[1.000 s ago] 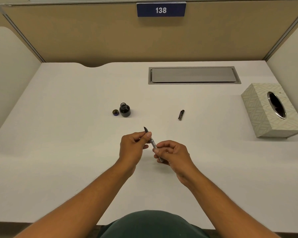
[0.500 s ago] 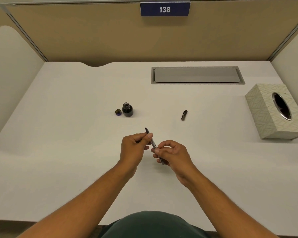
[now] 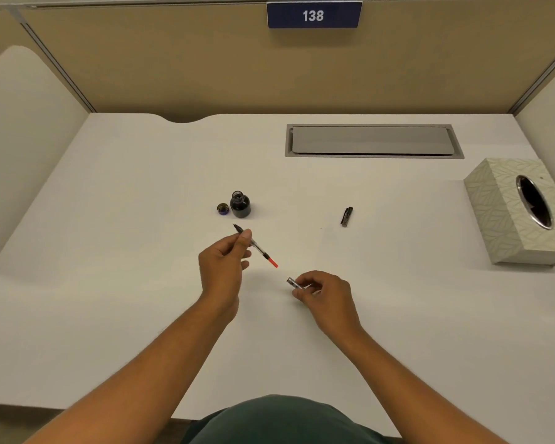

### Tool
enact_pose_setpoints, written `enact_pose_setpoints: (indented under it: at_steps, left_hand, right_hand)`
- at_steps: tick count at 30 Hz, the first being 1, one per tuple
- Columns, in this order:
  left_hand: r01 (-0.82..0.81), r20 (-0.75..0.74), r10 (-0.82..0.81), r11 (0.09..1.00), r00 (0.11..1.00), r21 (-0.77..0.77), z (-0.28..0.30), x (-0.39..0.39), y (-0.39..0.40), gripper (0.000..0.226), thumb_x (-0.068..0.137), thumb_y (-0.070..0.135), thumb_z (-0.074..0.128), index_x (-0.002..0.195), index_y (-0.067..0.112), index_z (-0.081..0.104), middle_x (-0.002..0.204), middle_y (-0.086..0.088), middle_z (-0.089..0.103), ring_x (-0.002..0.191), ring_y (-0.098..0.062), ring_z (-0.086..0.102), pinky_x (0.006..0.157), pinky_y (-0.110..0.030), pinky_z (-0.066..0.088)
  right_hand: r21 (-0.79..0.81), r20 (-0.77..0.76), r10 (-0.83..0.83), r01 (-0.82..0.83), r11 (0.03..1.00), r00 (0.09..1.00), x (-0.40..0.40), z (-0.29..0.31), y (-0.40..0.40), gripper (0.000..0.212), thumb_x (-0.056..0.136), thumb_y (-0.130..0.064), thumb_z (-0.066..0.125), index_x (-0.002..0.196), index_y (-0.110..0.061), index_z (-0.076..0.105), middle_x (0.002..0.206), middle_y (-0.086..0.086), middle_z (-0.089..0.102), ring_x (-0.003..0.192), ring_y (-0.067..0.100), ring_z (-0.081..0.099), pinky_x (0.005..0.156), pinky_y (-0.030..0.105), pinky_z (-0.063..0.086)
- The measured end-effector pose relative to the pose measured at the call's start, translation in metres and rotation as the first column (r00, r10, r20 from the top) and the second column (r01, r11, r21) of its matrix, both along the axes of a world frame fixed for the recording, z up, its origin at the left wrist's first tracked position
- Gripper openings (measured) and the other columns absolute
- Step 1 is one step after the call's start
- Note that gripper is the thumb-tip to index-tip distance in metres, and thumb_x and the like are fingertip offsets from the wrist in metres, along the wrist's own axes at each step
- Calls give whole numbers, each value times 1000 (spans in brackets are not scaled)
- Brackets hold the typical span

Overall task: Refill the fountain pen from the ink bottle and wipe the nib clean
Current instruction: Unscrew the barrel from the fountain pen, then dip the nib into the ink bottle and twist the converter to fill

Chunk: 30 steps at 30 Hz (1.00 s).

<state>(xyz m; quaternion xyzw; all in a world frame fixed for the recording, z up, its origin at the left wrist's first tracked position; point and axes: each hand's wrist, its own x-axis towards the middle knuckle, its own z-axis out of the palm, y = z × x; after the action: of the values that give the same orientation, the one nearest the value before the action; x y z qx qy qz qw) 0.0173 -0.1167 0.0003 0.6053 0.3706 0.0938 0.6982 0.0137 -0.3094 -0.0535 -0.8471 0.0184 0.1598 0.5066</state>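
My left hand (image 3: pixel 225 265) pinches the front section of the fountain pen (image 3: pixel 259 250), nib pointing up-left toward the ink bottle, its clear converter with a red end sticking out to the lower right. My right hand (image 3: pixel 326 294) holds the separated pen barrel (image 3: pixel 294 283), its open end facing the converter with a small gap between them. The open ink bottle (image 3: pixel 240 205) stands on the desk just beyond the nib, with its lid (image 3: pixel 222 208) lying to its left. The pen cap (image 3: pixel 346 216) lies on the desk to the right.
A patterned tissue box (image 3: pixel 500 213) sits at the right edge of the white desk (image 3: pixel 109 283). A grey cable tray cover (image 3: pixel 374 141) is set into the desk at the back. Partition walls enclose the desk on three sides.
The pen has come apart: my right hand pulled the barrel off toward the lower right, baring the converter with its red end. My left hand kept the nib section and shifted slightly left.
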Motion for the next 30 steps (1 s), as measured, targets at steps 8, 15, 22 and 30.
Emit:
enact_pose_setpoints:
  at_steps: [8, 15, 22, 30]
  left_hand:
    - [22, -47, -25, 998, 999, -58, -4, -8, -7, 15, 90, 31, 80, 93, 17, 84, 85, 5, 80, 83, -16, 68, 82, -34, 59]
    - [34, -58, -38, 998, 998, -60, -5, -13, -10, 14, 90, 30, 80, 91, 17, 84, 86, 4, 81, 84, -17, 68, 81, -34, 58]
    - [23, -48, -27, 996, 998, -81, -1, -15, -10, 16, 90, 30, 81, 93, 14, 83, 82, 6, 80, 83, -16, 70, 82, -34, 58]
    - [70, -4, -71, 986, 997, -154, -1, -16, -10, 9, 87, 22, 82, 92, 14, 83, 92, -3, 80, 80, -14, 72, 82, -35, 57]
  right_hand:
    - [-303, 229, 161, -86, 949, 960, 5, -31, 2, 10, 92, -23, 76, 101, -21, 79, 91, -4, 67, 90, 18, 59, 83, 35, 52]
    - [-260, 254, 136, -67, 963, 958, 6, -35, 0, 18, 89, -27, 80, 105, -22, 76, 97, -8, 66, 91, 13, 59, 85, 28, 51]
    - [168, 89, -68, 52, 984, 994, -2, 9, 6, 12, 103, -29, 62, 104, -25, 73, 93, -10, 76, 89, 4, 70, 75, 14, 52]
    - [419, -150, -93, 149, 896, 984, 29, 43, 19, 9, 96, -7, 71, 105, -9, 74, 90, 10, 75, 71, 8, 70, 64, 22, 57]
